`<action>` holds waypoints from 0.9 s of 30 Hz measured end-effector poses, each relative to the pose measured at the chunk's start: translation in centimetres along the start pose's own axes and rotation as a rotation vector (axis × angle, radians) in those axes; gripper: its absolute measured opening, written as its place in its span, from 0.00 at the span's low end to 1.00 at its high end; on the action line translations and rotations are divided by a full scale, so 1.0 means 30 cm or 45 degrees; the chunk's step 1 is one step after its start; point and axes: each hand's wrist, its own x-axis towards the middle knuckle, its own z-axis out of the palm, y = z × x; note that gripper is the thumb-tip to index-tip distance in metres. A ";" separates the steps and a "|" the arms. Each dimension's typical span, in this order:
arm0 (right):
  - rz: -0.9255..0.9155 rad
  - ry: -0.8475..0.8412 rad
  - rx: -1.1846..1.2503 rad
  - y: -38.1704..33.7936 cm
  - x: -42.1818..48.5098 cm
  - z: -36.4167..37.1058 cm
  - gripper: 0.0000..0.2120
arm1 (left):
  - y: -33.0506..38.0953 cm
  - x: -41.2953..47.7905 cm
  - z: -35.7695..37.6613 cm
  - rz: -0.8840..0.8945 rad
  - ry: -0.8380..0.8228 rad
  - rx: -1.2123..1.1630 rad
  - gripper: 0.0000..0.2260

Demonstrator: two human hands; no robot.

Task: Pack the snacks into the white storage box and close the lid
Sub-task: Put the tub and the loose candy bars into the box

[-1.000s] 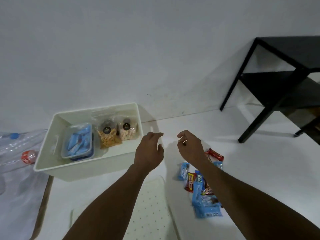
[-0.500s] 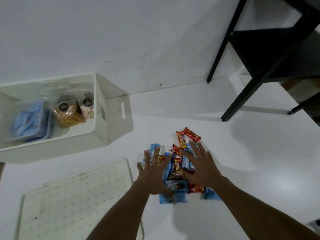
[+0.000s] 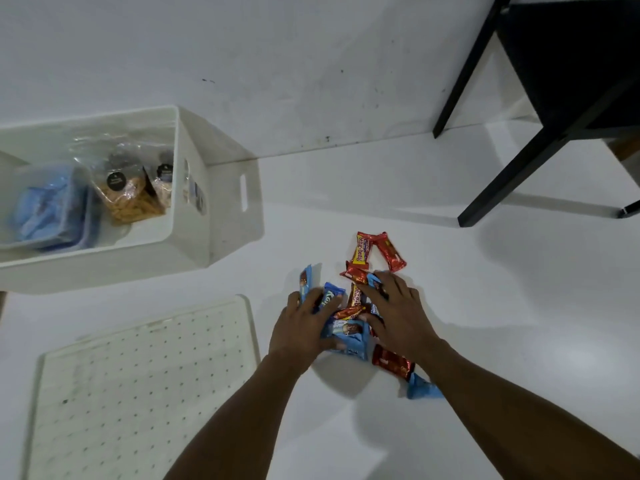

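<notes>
A pile of red and blue snack bars [image 3: 349,336] lies on the white floor right of the white storage box [image 3: 194,237]. My left hand [image 3: 299,329] and my right hand [image 3: 400,315] close in on the pile from both sides, fingers curled over the wrappers and thumbs tucked under. Two red bars [image 3: 362,249] lie loose just beyond my fingers. Another red bar [image 3: 389,362] and a blue one [image 3: 420,389] sit by my right wrist. The open box holds a blue container [image 3: 48,206] and clear bags of crackers [image 3: 131,199]. Its dotted white lid [image 3: 138,375] lies flat in front of it.
A black table [image 3: 519,168] stands at the upper right, its legs on the floor near the wall. The white wall runs behind the box and the snacks.
My view dropped from the box to the snack pile. Both hands came down onto the bars, and their spread fingers have drawn together round the pile.
</notes>
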 end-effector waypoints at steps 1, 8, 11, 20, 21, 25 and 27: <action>0.009 0.011 -0.006 -0.004 0.008 -0.003 0.29 | 0.002 0.002 -0.005 0.016 0.032 -0.016 0.36; -0.008 0.126 0.166 -0.025 0.026 -0.010 0.23 | 0.013 0.013 -0.004 -0.017 0.056 -0.290 0.28; 0.011 0.154 0.284 -0.042 0.031 -0.019 0.15 | 0.007 0.015 -0.021 -0.026 0.115 -0.337 0.26; -0.021 0.231 0.336 -0.122 0.049 -0.110 0.10 | -0.045 -0.022 -0.113 -0.012 0.240 -0.357 0.24; -0.027 0.238 0.333 -0.134 0.059 -0.126 0.10 | -0.052 -0.027 -0.131 -0.006 0.255 -0.357 0.23; -0.049 0.270 0.311 -0.190 0.106 -0.208 0.10 | -0.096 -0.047 -0.226 0.008 0.329 -0.357 0.22; -0.064 0.288 0.316 -0.236 0.131 -0.261 0.10 | -0.129 -0.064 -0.281 0.024 0.378 -0.349 0.22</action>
